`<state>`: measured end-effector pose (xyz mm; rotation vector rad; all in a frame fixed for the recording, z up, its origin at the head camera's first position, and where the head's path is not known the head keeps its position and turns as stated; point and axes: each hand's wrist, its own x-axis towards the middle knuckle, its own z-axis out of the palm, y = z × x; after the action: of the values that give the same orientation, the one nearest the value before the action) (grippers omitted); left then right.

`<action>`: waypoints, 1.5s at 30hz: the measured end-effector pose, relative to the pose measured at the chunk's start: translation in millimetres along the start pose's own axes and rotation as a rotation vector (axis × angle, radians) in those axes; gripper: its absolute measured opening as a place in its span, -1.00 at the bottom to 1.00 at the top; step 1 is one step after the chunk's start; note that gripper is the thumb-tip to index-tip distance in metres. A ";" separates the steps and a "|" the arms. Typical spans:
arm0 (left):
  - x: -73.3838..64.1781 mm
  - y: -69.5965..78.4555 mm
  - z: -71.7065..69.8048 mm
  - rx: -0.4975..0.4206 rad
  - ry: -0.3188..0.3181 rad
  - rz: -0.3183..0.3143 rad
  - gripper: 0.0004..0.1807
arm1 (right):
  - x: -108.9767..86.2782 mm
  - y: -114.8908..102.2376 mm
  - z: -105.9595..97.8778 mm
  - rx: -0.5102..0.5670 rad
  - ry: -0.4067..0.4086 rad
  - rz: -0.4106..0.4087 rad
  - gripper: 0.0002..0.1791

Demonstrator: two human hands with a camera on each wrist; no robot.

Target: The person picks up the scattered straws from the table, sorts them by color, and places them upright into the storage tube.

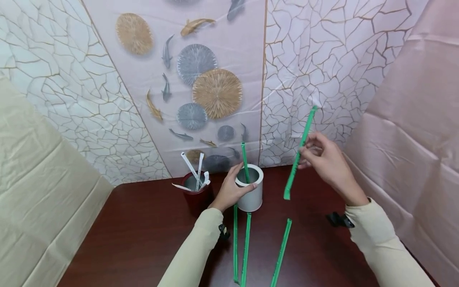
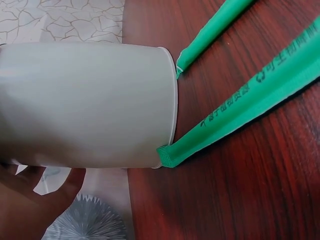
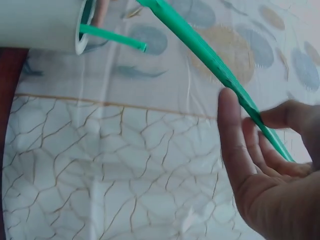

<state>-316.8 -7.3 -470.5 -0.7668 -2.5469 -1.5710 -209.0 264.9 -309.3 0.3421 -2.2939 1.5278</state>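
My left hand (image 1: 229, 190) grips a white cylindrical cup (image 1: 252, 200), thumb along the near rim and fingers at its left side. One green paper-wrapped straw (image 1: 244, 156) stands in the cup, its upper part above the rim. To the right, my right hand (image 1: 328, 161) pinches another green wrapped straw (image 1: 308, 128) between thumb and fingers. That straw is tilted in the air, its lower end right of the cup. In the left wrist view, the cup (image 2: 90, 105) stands close to the ends of two green straws; dark print shows on the nearer straw (image 2: 240, 97).
Several green wrapped straws lie on the dark red table (image 1: 143, 239), two near the cup's base and one straw (image 1: 282, 251) further right. Left of the white cup stands a dark red cup (image 1: 197, 201) with several white wrapped sticks (image 1: 198, 171). A patterned cloth (image 1: 222, 48) hangs behind.
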 end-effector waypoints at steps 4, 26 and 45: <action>-3.0 -1.7 1.2 -0.003 0.006 -0.011 0.03 | 13.5 -5.3 19.8 0.060 0.022 -0.066 -0.71; -7.5 -6.1 15.4 -0.011 -0.024 -0.056 0.06 | 32.0 98.2 110.2 -0.254 -0.122 0.065 -0.79; 2.1 1.7 0.6 0.012 -0.004 -0.038 0.07 | -18.9 45.6 51.3 -0.291 -0.153 0.248 -0.56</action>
<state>-317.7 -5.4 -468.8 -0.7258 -2.5858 -1.5651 -218.2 235.2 -373.3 0.1014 -2.7199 1.2819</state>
